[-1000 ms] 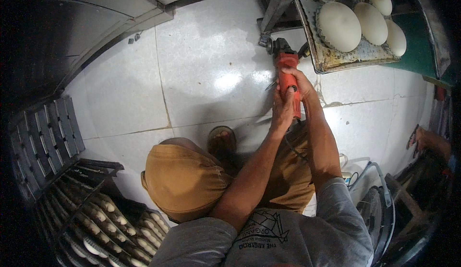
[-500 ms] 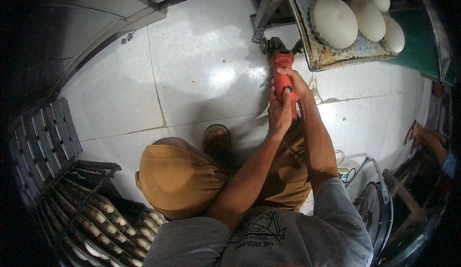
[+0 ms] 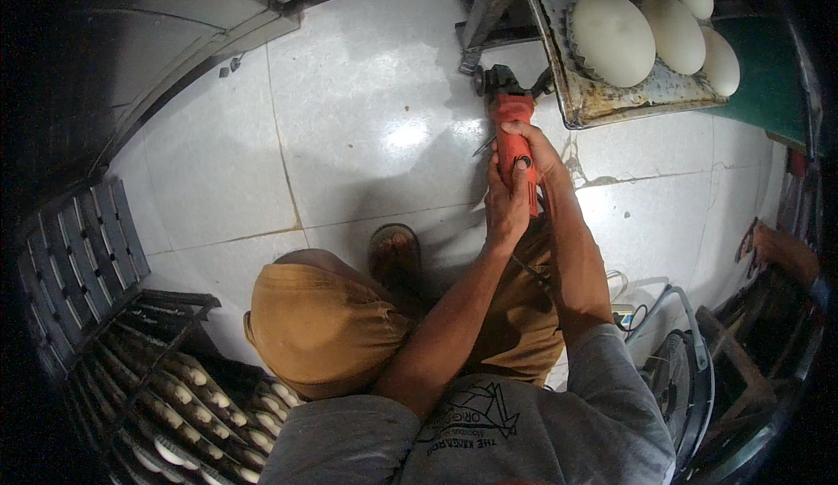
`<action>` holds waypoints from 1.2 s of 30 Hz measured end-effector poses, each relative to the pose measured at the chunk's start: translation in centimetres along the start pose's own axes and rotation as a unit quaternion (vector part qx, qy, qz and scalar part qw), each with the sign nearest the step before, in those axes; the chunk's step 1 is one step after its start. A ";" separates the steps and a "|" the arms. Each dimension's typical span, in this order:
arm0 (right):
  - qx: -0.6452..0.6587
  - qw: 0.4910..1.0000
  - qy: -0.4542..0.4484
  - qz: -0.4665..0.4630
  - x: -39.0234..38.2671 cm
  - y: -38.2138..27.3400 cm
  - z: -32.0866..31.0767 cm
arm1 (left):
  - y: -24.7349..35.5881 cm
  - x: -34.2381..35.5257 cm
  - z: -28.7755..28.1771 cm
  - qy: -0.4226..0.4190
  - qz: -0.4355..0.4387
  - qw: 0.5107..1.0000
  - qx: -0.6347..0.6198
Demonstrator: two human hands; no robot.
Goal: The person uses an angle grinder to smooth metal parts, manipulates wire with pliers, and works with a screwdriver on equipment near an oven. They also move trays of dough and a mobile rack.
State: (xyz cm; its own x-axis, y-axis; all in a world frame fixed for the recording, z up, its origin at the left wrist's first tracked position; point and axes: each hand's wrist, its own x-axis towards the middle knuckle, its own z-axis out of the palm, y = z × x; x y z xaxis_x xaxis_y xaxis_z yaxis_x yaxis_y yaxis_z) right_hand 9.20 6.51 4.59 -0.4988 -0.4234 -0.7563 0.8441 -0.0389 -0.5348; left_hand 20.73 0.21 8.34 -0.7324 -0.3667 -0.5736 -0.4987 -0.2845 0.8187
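Observation:
A red angle grinder [image 3: 517, 140] with a black head is held in both my hands, its head pointing away from me toward a dark metal leg. My left hand [image 3: 509, 195] is closed round the left side of its body, the thumb lying near a dark round spot on the casing. Farther up the body, my right hand [image 3: 539, 149] wraps the right side, thumb across the top. The disc end lies at the foot of the metal leg [image 3: 489, 18]; whether it touches the metal I cannot tell. A dark cord runs back from the tool beside my right leg.
At the upper right a worn tray [image 3: 646, 105] carries several pale dough rounds [image 3: 614, 38] in fluted cups. A rack [image 3: 166, 354] with more dough pieces stands at lower left. A fan [image 3: 676, 371] is at lower right, and another person's hand [image 3: 768, 245] shows at the right edge.
Almost nothing differs. The view has shifted very slightly; both hands keep the same hold on the angle grinder, and its head stays by the metal leg.

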 end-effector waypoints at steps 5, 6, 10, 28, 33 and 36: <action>0.002 1.000 -0.015 0.003 -0.1 0.1 0.3 | 0.2 0.0 -0.2 0.010 0.016 1.000 -0.017; 0.006 1.000 -0.006 0.001 -0.3 0.1 0.6 | -0.1 0.1 -0.2 0.004 0.019 0.999 -0.029; 0.009 1.000 0.009 -0.003 -0.4 0.1 0.8 | 0.0 -0.1 -0.1 0.004 0.019 0.999 -0.036; 0.006 1.000 0.016 -0.014 -0.1 0.7 0.3 | -1.1 0.2 -0.1 -0.002 0.025 0.999 -0.041; 0.003 1.000 0.014 -0.003 -0.2 0.7 0.5 | -1.6 0.2 -0.1 0.021 0.031 0.999 -0.008; 0.006 1.000 0.010 0.002 0.1 0.7 0.2 | -1.7 0.3 -0.1 0.016 0.039 0.999 -0.024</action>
State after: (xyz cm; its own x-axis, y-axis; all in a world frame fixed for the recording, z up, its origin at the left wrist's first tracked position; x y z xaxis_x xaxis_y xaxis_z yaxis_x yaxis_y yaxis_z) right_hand 9.79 6.29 4.16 -0.4986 -0.4060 -0.7659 0.8486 -0.0480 -0.5269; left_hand 21.40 0.49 6.82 -0.7526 -0.4168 -0.5098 -0.4180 -0.2959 0.8589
